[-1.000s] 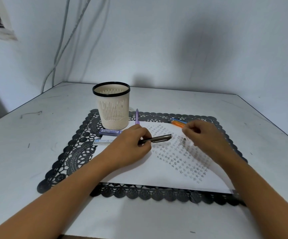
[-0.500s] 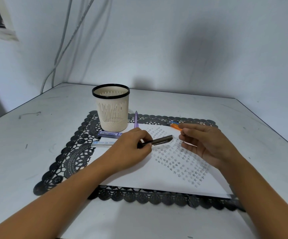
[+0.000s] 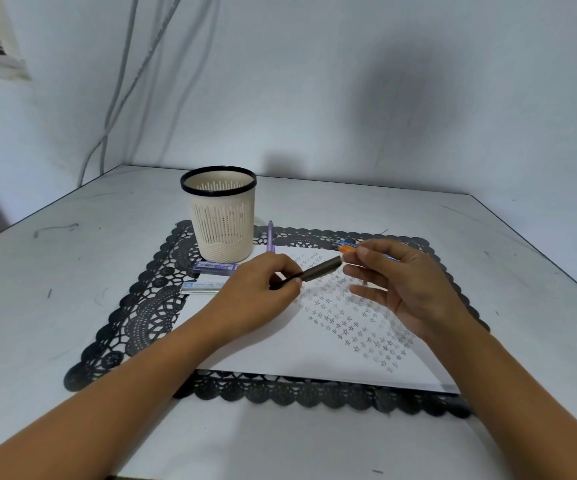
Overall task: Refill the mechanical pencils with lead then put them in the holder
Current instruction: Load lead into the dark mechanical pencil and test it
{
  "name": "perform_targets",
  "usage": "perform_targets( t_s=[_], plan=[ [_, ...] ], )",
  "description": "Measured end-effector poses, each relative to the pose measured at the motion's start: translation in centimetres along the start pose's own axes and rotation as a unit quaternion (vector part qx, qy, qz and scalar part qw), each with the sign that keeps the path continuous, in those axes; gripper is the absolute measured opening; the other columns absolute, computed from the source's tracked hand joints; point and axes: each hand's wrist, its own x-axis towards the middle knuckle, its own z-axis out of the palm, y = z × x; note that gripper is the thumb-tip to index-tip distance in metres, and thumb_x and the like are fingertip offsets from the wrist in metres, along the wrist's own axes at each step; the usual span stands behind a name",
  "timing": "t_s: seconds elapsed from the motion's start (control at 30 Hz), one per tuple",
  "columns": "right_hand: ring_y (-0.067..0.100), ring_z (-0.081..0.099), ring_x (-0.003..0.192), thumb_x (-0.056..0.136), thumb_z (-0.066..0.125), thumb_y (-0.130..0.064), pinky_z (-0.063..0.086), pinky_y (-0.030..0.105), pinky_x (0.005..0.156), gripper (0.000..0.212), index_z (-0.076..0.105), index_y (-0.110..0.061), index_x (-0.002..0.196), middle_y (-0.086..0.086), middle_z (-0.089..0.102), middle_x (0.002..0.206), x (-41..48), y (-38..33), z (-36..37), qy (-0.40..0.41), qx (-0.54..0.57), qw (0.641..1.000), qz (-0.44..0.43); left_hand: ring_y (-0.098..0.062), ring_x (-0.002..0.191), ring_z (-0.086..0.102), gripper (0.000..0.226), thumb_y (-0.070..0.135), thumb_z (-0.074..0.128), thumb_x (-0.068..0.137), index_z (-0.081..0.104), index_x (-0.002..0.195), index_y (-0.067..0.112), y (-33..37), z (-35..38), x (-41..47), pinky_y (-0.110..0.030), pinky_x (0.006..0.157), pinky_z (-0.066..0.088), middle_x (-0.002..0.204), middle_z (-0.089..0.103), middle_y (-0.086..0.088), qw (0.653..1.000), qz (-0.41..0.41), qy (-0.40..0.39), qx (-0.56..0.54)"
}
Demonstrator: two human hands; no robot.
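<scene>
Dark pencil held over the star-marked paper, holder standing at 11 o'clock.

The left hand (image 3: pixel 256 301) curls its fingers round the dark mechanical pencil (image 3: pixel 321 271), whose free end points toward 2 o'clock, above the white paper (image 3: pixel 280 348). The right hand (image 3: pixel 410 289) is spread, fingers nearly straight, tips just beside that end; whether they touch it I cannot tell. The cream holder (image 3: pixel 223 216) stands upright on the black lace mat (image 3: pixel 134 313) at 11 o'clock from the hands. A purple pencil (image 3: pixel 270 235) lies just right of the holder, and orange and blue pencils (image 3: pixel 346 244) lie at 1 o'clock, behind the right hand's fingertips. Two lead boxes (image 3: pixel 215 266) lie at 9 o'clock, near the holder's base, on the grey table (image 3: pixel 72 271).
</scene>
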Motion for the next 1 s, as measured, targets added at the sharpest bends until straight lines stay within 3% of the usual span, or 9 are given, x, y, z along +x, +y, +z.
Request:
perform_targets(
  t_s=[0.63,0.83,1.0],
  plan=[
    [0.012,0.068,0.074,0.079,0.063,-0.014,0.054,0.031,0.066,0.005,0.067,-0.018,0.079,-0.001,0.073,0.081,-0.01,0.16,0.06,-0.005,0.015,1.0,0.013,0.001,0.08,0.055,0.018,0.021,0.056,0.088,0.053,0.079,0.037,0.09,-0.08,-0.03,-0.002,0.064,0.036,0.088,0.056,0.016,1.0,0.015,0.011,-0.012],
    [0.012,0.069,0.073,0.067,0.066,-0.021,0.055,0.031,0.067,0.012,0.068,-0.018,0.078,0.0,0.074,0.082,-0.14,0.09,0.05,-0.01,0.007,1.0,0.002,-0.001,0.08,0.055,0.019,0.021,0.056,0.087,0.053,0.079,0.037,0.15,-0.12,0.0,-0.001,0.063,0.035,0.084,0.056,0.017,1.0,0.016,0.016,-0.005],
    [0.013,0.068,0.074,0.076,0.065,-0.017,0.054,0.031,0.067,0.005,0.067,-0.019,0.079,0.001,0.074,0.083,-0.08,0.19,0.0,-0.001,-0.008,1.0,-0.006,-0.001,0.08,0.055,0.017,0.021,0.057,0.087,0.055,0.079,0.036,0.08,-0.08,-0.02,-0.006,0.067,0.038,0.085,0.057,0.016,1.0,0.015,0.018,-0.014]
  ],
)
